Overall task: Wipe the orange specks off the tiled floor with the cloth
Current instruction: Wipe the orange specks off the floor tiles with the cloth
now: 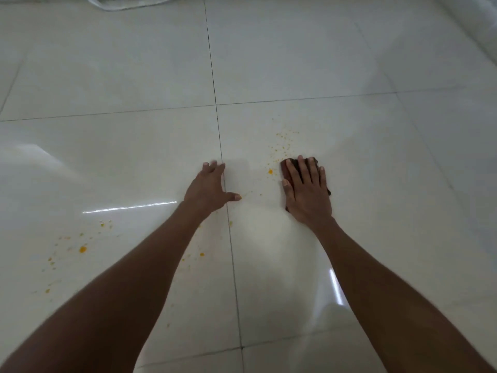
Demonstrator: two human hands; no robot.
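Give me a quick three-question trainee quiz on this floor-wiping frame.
1. Which hand presses the cloth flat on the tiled floor?
2. True or false: the left hand holds a second cloth.
3. Where does the largest orange speck lie: A) left of the left forearm, B) beyond the cloth, C) right of the right hand?

Key: 1. right hand; 2. false, it rests bare on the floor; 3. A.

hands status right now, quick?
Left hand: open, flat on the floor, holding nothing.
Right hand: open, pressing the cloth flat on the floor.
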